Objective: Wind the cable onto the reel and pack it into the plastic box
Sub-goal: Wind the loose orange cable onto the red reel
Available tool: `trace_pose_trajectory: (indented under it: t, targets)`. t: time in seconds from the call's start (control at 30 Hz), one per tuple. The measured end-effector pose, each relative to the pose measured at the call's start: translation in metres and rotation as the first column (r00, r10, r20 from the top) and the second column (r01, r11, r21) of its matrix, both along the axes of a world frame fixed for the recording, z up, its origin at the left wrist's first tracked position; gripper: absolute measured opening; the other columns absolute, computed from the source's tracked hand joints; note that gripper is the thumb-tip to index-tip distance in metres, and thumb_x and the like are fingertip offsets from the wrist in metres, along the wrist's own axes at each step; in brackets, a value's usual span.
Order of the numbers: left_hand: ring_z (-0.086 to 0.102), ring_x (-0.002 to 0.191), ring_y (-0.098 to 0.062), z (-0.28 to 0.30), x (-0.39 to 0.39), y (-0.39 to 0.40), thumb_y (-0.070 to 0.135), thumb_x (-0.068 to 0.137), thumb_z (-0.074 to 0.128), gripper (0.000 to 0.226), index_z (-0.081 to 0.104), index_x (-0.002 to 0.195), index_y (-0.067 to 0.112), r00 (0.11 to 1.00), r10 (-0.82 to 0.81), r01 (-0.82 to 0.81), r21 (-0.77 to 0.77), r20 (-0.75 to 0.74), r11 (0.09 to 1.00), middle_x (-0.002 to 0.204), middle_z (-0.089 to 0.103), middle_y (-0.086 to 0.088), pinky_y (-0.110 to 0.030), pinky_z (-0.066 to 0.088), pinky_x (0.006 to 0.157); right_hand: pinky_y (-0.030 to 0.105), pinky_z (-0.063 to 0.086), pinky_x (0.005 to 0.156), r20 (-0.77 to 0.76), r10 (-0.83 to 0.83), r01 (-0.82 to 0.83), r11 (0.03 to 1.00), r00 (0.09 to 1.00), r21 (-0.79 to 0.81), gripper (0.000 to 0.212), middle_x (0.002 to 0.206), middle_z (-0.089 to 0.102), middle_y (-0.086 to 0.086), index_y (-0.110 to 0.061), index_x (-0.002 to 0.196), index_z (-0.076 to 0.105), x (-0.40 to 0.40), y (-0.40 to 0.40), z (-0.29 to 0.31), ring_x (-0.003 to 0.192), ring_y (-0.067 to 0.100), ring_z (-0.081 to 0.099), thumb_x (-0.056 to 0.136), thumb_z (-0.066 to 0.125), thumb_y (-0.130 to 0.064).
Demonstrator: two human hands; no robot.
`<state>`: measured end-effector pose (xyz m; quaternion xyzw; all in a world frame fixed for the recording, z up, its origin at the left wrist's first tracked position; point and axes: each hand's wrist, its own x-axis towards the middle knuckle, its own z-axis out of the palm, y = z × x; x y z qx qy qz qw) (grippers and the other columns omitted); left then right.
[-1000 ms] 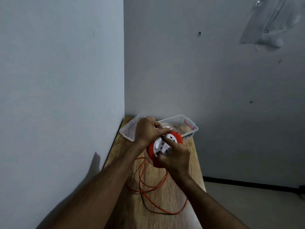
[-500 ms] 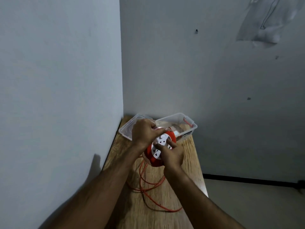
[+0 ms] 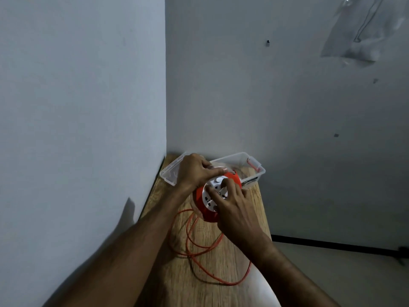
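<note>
An orange cable reel (image 3: 204, 210) with a white socket face is held tilted above the wooden table (image 3: 212, 286). My left hand (image 3: 195, 171) grips its upper rim from the far side. Across the white face lies my right hand (image 3: 234, 209), fingers pressed on it. Loose orange cable (image 3: 200, 251) hangs from the reel and lies in loops on the table below it. Just behind the reel, against the wall, stands the clear plastic box (image 3: 256, 169), open at the top.
The table is narrow and sits in a corner, with one grey wall (image 3: 81, 107) along its left edge and another behind the box. Its right edge drops to the floor (image 3: 354, 275). A clear plastic bag (image 3: 358, 34) hangs on the far wall.
My right hand has shifted around the white face, and the reel has turned. The cable loops on the table have shifted a little.
</note>
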<state>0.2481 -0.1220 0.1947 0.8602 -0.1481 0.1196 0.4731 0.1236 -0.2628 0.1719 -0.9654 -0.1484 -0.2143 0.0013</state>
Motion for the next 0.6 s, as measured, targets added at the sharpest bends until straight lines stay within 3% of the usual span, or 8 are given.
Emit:
trace_pose_trajectory:
  t: [0.17,0.3,0.43,0.53,0.6]
  targets:
    - [0.074,0.072,-0.014,-0.003,0.000,0.002,0.084,0.055,0.069,0.077,0.084,0.083,0.014,0.999,-0.046,0.046,0.010,-0.017,0.999,0.080,0.080,-0.001,-0.044,0.063,0.070,0.053,0.047,0.100,-0.011,0.062,-0.063,0.997,0.998,-0.045,0.090,0.145,0.044,0.018,-0.026,0.145,0.045,0.006,-0.004,0.007,0.132,0.039,0.047,0.067,0.087,-0.039]
    - [0.071,0.065,-0.009,-0.003,-0.006,-0.004,0.080,0.062,0.070,0.069,0.084,0.081,0.015,0.999,-0.028,0.028,0.020,0.023,0.999,0.076,0.079,0.001,-0.038,0.062,0.065,0.047,0.051,0.093,0.120,0.119,-0.111,0.991,0.986,-0.071,0.081,0.120,0.063,0.013,-0.019,0.131,0.059,0.017,-0.009,0.003,0.106,0.029,0.063,0.064,0.083,-0.060]
    - [0.069,0.062,-0.005,-0.002,-0.005,-0.007,0.086,0.058,0.065,0.074,0.083,0.082,0.019,0.998,-0.028,0.023,0.080,0.053,0.997,0.073,0.077,0.005,-0.036,0.061,0.063,0.039,0.054,0.084,0.189,0.170,-0.175,0.985,0.967,0.006,0.063,0.098,0.074,0.008,-0.015,0.121,0.068,0.023,-0.012,0.000,0.084,0.023,0.070,0.075,0.066,-0.058]
    - [0.070,0.064,-0.007,0.001,-0.007,-0.008,0.085,0.059,0.065,0.074,0.084,0.084,0.018,0.999,-0.012,0.008,0.086,0.049,0.996,0.076,0.078,0.003,-0.039,0.062,0.063,0.031,0.056,0.072,0.136,0.070,-0.103,0.963,0.988,0.251,0.055,0.095,0.075,0.007,-0.013,0.120,0.068,0.023,-0.007,-0.002,0.075,0.022,0.071,0.079,0.064,-0.048]
    - [0.071,0.065,-0.010,0.000,-0.006,-0.009,0.084,0.060,0.065,0.075,0.084,0.084,0.016,0.998,0.020,-0.022,0.032,0.053,0.999,0.076,0.078,0.002,-0.041,0.062,0.061,0.025,0.060,0.074,0.054,-0.064,0.028,0.864,0.996,0.503,0.057,0.100,0.076,0.003,-0.014,0.123,0.067,0.023,-0.002,-0.005,0.077,0.015,0.073,0.078,0.073,-0.048]
